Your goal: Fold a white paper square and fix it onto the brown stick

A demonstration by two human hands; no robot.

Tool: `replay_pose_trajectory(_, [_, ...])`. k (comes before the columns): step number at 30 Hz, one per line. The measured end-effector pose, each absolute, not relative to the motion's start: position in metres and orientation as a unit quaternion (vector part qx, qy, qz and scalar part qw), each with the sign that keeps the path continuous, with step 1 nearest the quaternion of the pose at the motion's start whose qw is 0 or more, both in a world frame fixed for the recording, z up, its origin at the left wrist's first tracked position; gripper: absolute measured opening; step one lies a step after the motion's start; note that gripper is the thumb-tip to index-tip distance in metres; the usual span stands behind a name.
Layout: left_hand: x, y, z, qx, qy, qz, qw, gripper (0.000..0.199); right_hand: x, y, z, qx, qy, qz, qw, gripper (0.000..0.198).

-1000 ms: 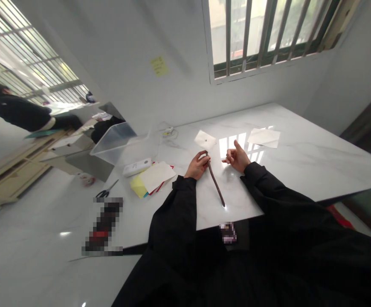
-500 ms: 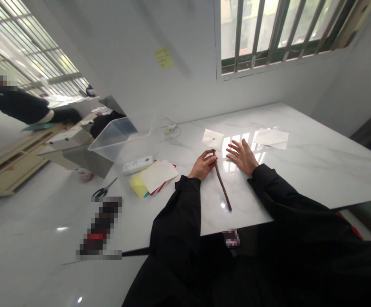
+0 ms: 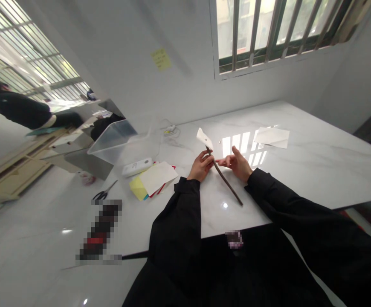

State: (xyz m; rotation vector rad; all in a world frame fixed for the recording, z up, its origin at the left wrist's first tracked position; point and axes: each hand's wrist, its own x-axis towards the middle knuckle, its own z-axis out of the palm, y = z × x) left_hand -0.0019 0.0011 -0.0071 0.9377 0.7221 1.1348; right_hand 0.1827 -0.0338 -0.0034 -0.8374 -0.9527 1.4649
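My left hand [image 3: 201,166] is closed around a thin brown stick [image 3: 226,182] just below a white paper pinwheel [image 3: 204,138]. The pinwheel is turned partly edge-on, with a small dark dot at its middle. Down and to the right runs the stick, its lower end above the table's near part. My right hand [image 3: 238,165] is just right of the stick, thumb raised and fingers reaching toward it. It holds nothing that I can see; whether a fingertip touches the stick, I cannot tell. A tiny object [image 3: 219,142] shows beside the pinwheel, too small to name.
On the marble-patterned table [image 3: 316,166] lies white paper [image 3: 271,137] at the right. Left are coloured paper sheets [image 3: 158,179], a white power strip [image 3: 137,167], scissors [image 3: 105,192] and a clear plastic bin [image 3: 118,138]. A person [image 3: 21,106] sits far left.
My right hand has moved left and down toward the stick, its spread fingers drawing in. The pinwheel has turned from facing me to nearly edge-on, and the stick's lower end has swung right.
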Motion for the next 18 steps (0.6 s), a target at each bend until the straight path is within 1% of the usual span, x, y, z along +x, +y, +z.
replay_pose_trajectory(1, [-0.002,0.001,-0.007,0.418,0.324,0.509,0.679,0.05,0.183,-0.033,-0.003,-0.362,-0.4,0.626,0.563,0.066])
replay_pose_trajectory(3, [-0.003,0.002,-0.008,0.415,0.328,0.515,0.674,0.049,0.184,-0.03,-0.003,-0.372,-0.393,0.623,0.565,0.071])
replay_pose_trajectory(6, [-0.004,0.003,-0.009,0.418,0.329,0.511,0.675,0.049,0.183,-0.025,-0.006,-0.369,-0.409,0.628,0.55,0.067])
replay_pose_trajectory(12, [-0.004,0.005,-0.008,0.433,0.344,0.488,0.676,0.041,0.181,-0.02,-0.004,-0.379,-0.348,0.631,0.581,0.052])
replay_pose_trajectory(16, [-0.001,0.005,-0.008,0.459,0.358,0.462,0.669,0.046,0.184,-0.02,0.0,-0.351,-0.353,0.65,0.574,0.047])
replay_pose_trajectory(18, [0.001,0.005,-0.009,0.463,0.367,0.46,0.663,0.049,0.186,-0.02,-0.002,-0.338,-0.374,0.655,0.563,0.052])
